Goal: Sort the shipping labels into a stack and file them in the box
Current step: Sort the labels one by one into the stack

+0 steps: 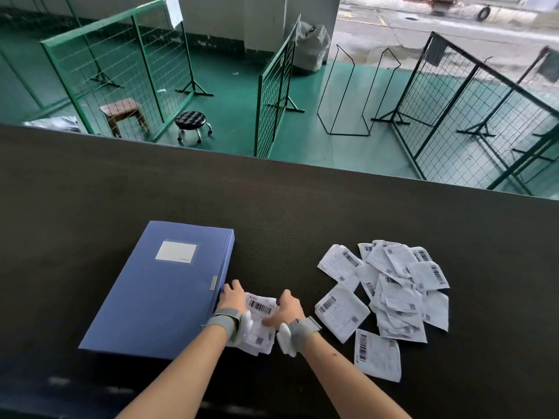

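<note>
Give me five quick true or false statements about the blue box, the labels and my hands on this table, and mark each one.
1. The blue file box lies flat and closed on the dark table. True.
2. The loose pile of labels lies left of the box. False: it lies to the right of it.
3. Both hands are at a small stack of labels beside the box, the left hand on its left and the right hand on its right. True.
4. Every label is already in the stack. False: many labels are scattered in the pile.
5. The right hand is reaching into the loose pile. False: it is at the small stack.
</note>
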A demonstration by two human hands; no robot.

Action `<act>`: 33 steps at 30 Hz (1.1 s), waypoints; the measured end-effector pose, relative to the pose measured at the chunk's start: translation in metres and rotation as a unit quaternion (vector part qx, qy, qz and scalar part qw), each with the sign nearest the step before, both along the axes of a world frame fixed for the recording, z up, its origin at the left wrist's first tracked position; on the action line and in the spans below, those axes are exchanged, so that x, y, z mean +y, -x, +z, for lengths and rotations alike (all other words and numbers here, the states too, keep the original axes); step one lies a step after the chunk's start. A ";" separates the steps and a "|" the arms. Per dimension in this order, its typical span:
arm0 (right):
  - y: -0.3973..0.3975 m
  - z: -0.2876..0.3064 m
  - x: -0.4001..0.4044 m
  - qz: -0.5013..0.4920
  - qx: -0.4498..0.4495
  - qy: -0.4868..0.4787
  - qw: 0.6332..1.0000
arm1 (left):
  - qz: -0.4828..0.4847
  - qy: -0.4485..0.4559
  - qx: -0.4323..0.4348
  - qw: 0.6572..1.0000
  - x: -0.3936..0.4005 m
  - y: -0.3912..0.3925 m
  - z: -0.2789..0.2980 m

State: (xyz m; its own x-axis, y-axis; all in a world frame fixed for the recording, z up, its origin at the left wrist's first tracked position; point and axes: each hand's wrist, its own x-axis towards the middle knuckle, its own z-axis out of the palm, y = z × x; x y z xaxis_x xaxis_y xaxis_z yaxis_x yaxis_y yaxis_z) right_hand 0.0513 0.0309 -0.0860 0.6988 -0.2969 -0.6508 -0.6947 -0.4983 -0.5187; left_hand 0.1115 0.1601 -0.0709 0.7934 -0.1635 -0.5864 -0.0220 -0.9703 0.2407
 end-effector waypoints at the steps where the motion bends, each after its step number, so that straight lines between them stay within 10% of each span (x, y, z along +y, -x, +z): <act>1: 0.000 0.001 -0.003 0.007 0.001 -0.008 1.000 | 0.007 -0.002 0.000 1.000 -0.001 0.000 0.001; 8: -0.001 0.020 -0.066 0.039 -0.049 0.083 0.995 | -0.043 -0.024 -0.196 0.979 -0.033 0.004 0.014; 19: 0.040 0.012 -0.176 0.012 0.034 0.195 0.980 | 0.001 0.145 0.009 0.989 -0.113 0.025 -0.002; 25: 0.043 0.004 -0.180 -0.023 -0.004 0.100 0.995 | 0.053 0.215 0.107 0.969 -0.125 0.033 -0.012; 33: 0.022 0.008 -0.191 -0.235 -0.109 -0.178 0.949 | 0.259 0.429 0.195 0.843 -0.141 0.023 -0.011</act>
State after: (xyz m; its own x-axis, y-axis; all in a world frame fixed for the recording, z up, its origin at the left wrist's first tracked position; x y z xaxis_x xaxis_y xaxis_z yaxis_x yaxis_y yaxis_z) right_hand 0.0296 -0.1601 -0.0779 0.6726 -0.3973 -0.6243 -0.6540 0.0753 -0.7527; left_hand 0.0883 0.0189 -0.0822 0.6631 -0.3513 -0.6610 0.5939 -0.2905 0.7502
